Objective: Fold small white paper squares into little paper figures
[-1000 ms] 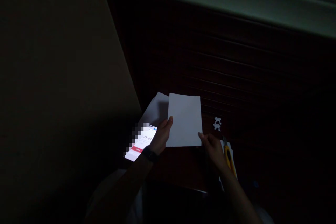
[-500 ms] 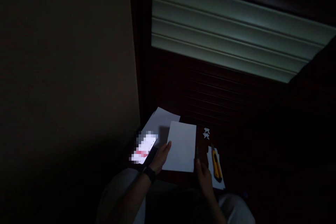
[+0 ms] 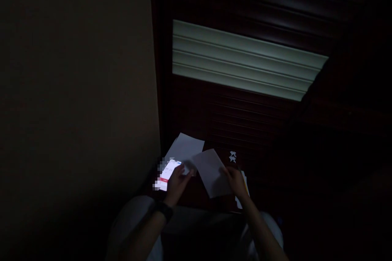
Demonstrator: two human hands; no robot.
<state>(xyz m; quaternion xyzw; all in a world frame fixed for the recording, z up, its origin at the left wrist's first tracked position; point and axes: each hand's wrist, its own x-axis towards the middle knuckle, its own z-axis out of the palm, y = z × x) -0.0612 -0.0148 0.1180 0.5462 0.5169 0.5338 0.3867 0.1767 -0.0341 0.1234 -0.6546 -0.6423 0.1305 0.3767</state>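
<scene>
In the head view, my right hand [image 3: 236, 180] grips the right edge of a white sheet of paper [image 3: 211, 171], which is tilted above the dark tabletop. My left hand [image 3: 177, 181] is off that sheet, its fingers apart, between it and a lit phone [image 3: 169, 171]. The hand covers the phone's right side. Behind the phone lies more white paper [image 3: 186, 143]. Beside my right hand, a strip of white paper [image 3: 239, 202] shows, with a yellow utility knife [image 3: 246, 187] on it, mostly hidden by the hand and forearm.
Small white paper cutouts [image 3: 232, 156] lie on the dark tabletop [image 3: 196, 193] at the back right. A wall [image 3: 92, 69] rises on the left, and a dark slatted panel [image 3: 245, 118] stands behind the table. My knees are at the front edge. The light is dim.
My left hand has let go of the sheet and moved left towards the phone. My right hand has taken the sheet's right edge and tilted it. The view has shifted upward.
</scene>
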